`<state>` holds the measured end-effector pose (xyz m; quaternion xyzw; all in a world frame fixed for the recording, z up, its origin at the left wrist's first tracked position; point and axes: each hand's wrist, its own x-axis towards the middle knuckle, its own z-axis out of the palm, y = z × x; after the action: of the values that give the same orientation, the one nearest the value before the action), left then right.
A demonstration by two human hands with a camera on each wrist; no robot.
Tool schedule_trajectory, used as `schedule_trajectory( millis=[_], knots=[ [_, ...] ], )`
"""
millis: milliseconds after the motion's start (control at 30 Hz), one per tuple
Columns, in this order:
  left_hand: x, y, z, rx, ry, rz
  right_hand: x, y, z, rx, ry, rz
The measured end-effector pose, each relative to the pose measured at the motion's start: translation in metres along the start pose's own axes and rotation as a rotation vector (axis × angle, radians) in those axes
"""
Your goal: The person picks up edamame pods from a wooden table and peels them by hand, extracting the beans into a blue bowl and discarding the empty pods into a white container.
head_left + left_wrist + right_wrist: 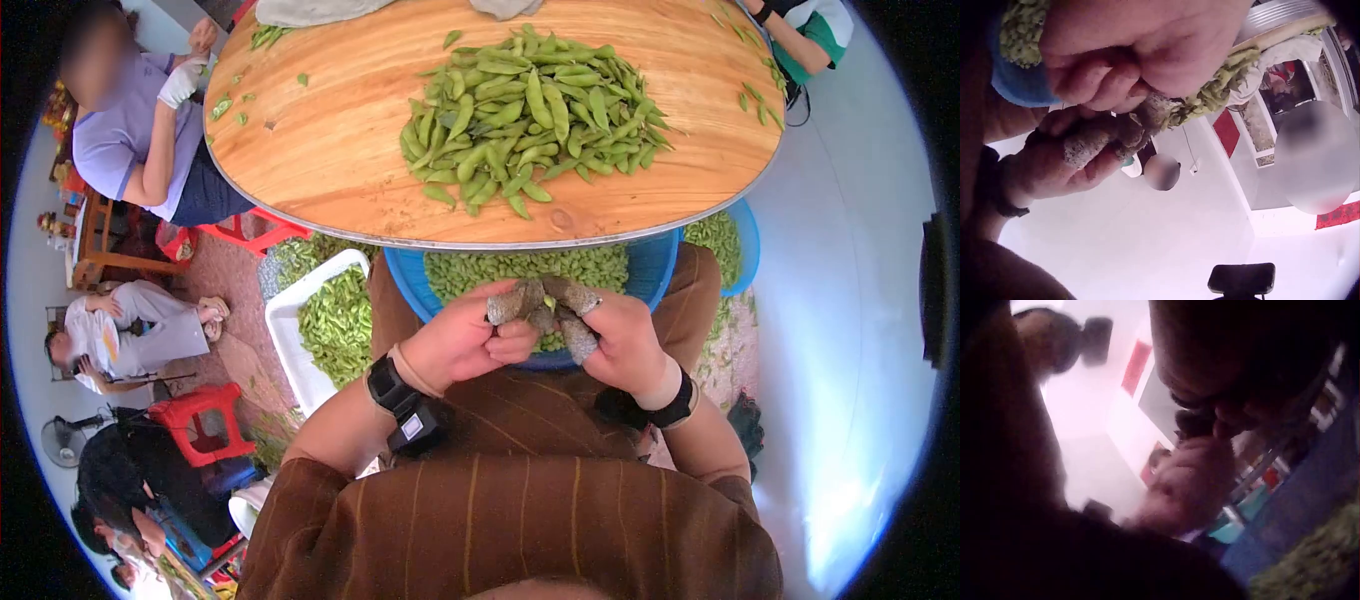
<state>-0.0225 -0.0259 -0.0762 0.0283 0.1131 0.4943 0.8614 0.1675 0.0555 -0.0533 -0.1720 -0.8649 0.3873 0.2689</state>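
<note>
Both hands meet over a blue basin (655, 285) of shelled green beans (530, 268). My left hand (462, 338) and right hand (628, 345) pinch a green soybean pod (549, 302) between thumbs and forefingers. Only a small tip of that pod shows; the covered fingers hide the rest. Grey, worn finger sleeves wrap the thumbs and forefingers. From the left wrist, the left hand (1141, 53) looms close, its other fingers curled, with the right hand (1063, 159) beyond it. The right wrist view is dark and blurred. A heap of whole pods (530, 120) lies ahead on the wooden table (320, 150).
The table's metal edge overhangs the basin. A white tub (284, 325) of green hulls stands left of my legs, a second blue basin (750, 250) to the right. A person in a white glove (181, 83) sits at the table's left; another arm (797, 45) shows far right.
</note>
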Motion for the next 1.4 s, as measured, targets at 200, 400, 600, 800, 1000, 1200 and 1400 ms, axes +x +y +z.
schedule_trajectory(
  millis=[200,400,600,800,1000,1200,1400],
  knots=[
    [-0.006,0.011,0.007,0.246,0.248,0.054,0.0,0.007,0.009,0.532,0.03,0.389],
    [-0.002,0.009,0.0,0.344,0.261,0.069,0.012,0.005,0.006,0.659,-0.024,0.667],
    [-0.004,0.008,-0.001,0.113,0.323,-0.013,0.017,0.003,0.006,0.613,-0.038,0.666],
    [-0.001,0.008,-0.002,0.245,0.384,0.033,0.018,0.0,0.01,-0.215,-0.036,0.192],
    [-0.019,0.011,-0.005,0.351,0.375,-0.044,0.018,-0.006,0.004,-0.254,-0.027,0.203],
    [-0.08,0.033,0.004,0.818,0.696,0.168,0.034,-0.022,-0.014,-0.347,0.023,0.108],
    [-0.143,0.036,-0.043,2.249,1.457,0.134,0.083,-0.018,-0.011,-0.588,0.257,0.111]
  ],
)
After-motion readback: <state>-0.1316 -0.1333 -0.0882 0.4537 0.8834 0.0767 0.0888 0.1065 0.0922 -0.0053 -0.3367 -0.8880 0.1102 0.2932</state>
